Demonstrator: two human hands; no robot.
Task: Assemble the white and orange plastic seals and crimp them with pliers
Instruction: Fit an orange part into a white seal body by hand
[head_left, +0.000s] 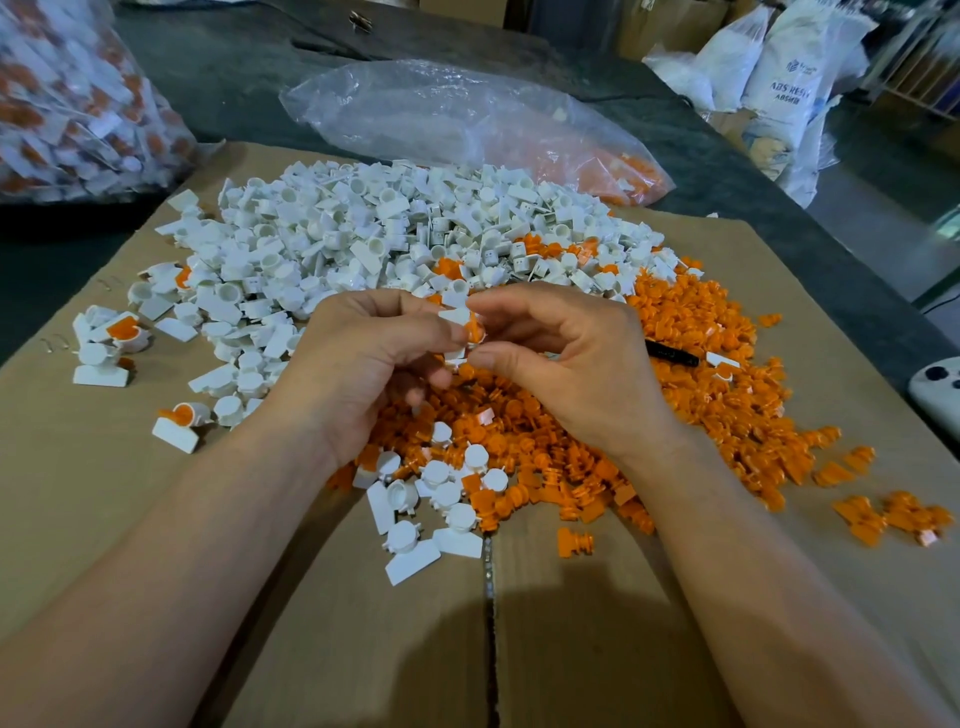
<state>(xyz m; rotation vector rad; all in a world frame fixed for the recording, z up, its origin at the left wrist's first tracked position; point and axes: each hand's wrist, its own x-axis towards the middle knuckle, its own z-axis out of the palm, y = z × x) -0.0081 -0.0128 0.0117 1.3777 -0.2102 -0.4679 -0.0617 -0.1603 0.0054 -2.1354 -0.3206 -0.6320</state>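
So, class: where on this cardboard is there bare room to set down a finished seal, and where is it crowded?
Bare cardboard: left of the left forearm, below the scattered white pieces; between the forearms along the seam; right of the right forearm. Crowded: white pile, orange pile.

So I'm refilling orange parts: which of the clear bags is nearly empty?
The crumpled bag behind the white pile, mostly flat with orange pieces in its right-hand end; the far-left bag bulges with white-and-orange parts.
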